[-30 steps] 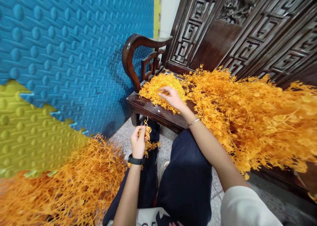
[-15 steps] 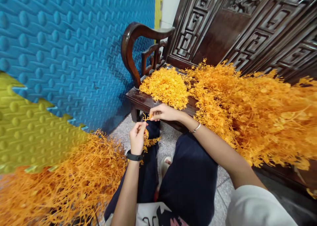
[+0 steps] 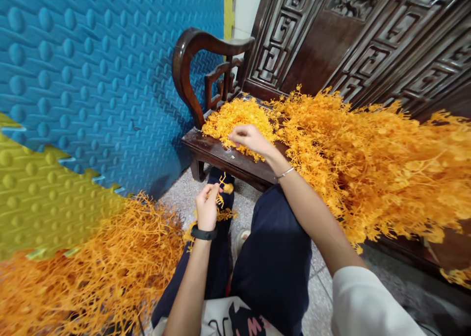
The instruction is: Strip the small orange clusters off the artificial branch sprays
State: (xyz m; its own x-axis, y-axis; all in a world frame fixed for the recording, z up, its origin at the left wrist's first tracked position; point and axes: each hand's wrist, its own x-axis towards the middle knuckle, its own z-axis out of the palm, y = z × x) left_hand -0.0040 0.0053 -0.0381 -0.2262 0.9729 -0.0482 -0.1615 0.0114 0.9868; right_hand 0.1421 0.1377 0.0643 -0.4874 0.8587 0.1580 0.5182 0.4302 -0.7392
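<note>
My left hand (image 3: 207, 206) is closed in a pinch over my left leg, gripping a thin orange artificial flower sprig (image 3: 222, 180). Part of the sprig trails below the fingers. A small blurred orange blob (image 3: 228, 188) shows just right of the fingertips. My right hand (image 3: 250, 139) is over the front of a heap of small yellow-orange flower pieces (image 3: 235, 114) on the wooden bench (image 3: 217, 148). Its fingers are bent together, and what they hold, if anything, is hidden.
A large mass of orange artificial flower branches (image 3: 375, 164) covers the bench to the right. Bare orange stems (image 3: 110, 262) are piled at lower left. A curved armrest (image 3: 182, 64) rises at the bench's end, beside blue foam matting (image 3: 91, 81) and yellow matting (image 3: 44, 193).
My right hand has moved up and away from my left hand, from the sprig to the heap on the bench. My left hand still grips the sprig, slightly lower.
</note>
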